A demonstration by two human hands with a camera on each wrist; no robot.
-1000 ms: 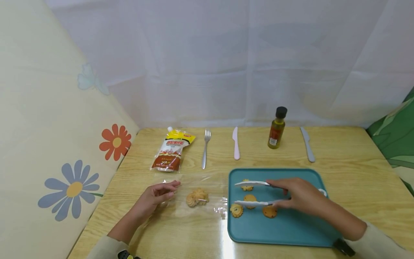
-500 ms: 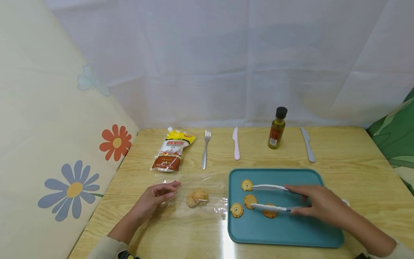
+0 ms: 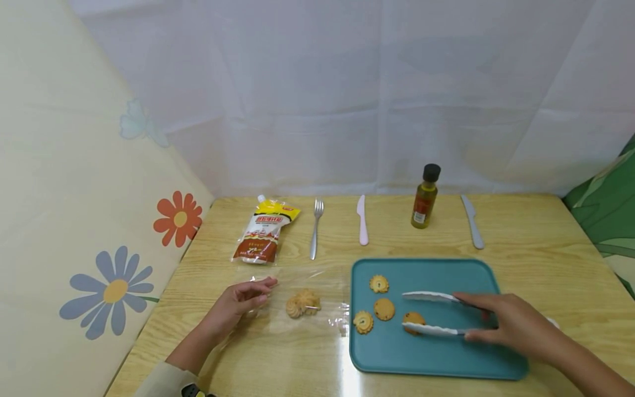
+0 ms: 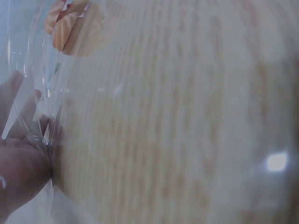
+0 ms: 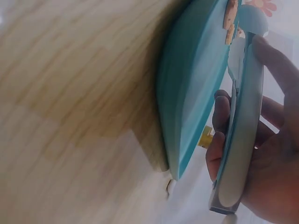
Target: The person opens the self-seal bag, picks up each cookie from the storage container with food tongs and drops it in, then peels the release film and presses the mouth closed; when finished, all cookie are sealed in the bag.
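My left hand [image 3: 240,302] holds the left end of a clear plastic bag [image 3: 329,286] lying on the table. In the left wrist view the film gathers in creases around its fingers [image 4: 29,105]. Piped, ridged cookies [image 3: 302,303] lie inside the bag. My right hand [image 3: 518,322] grips metal tongs with pale tips [image 3: 431,330], whose arms are spread with nothing between the tips. They hover over a teal tray [image 3: 436,358]. The lower tip overlaps a round brown cookie [image 3: 414,318]. Left of it lie another brown cookie [image 3: 384,309] and two scalloped ones, including an upper one [image 3: 379,284].
Behind the bag lies a yellow, white and brown spouted pouch [image 3: 261,234]. A fork [image 3: 315,229], a pink knife [image 3: 362,220] and a grey knife [image 3: 472,221] lie along the back. A dark-capped bottle [image 3: 424,201] stands between the knives.
My right hand has drawn the tongs rightward and slightly nearer, from over the left cookies to the rightmost brown one. The left hand and bag have stayed put.
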